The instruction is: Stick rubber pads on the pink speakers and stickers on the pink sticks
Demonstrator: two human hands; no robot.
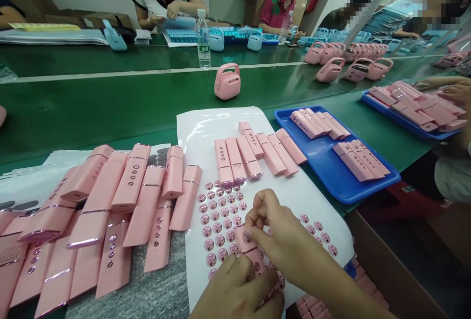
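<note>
My left hand (235, 289) is closed around a pink bar-shaped part (245, 241) and holds it over a white sheet (198, 127) dotted with round pink stickers (221, 221). My right hand (274, 230) is pinched at the top of that part, fingertips pressed on a small sticker. Several more pink parts (257, 154) lie in a row higher on the sheet. A loose pile of pink parts (110, 201) lies to the left on bubble wrap.
A blue tray (331, 172) with pink parts sits to the right, and another blue tray (405, 120) by a co-worker's hand (456, 91). A green conveyor (91, 103) carries a pink handled device (227, 81) and a water bottle (203, 39). People sit across it.
</note>
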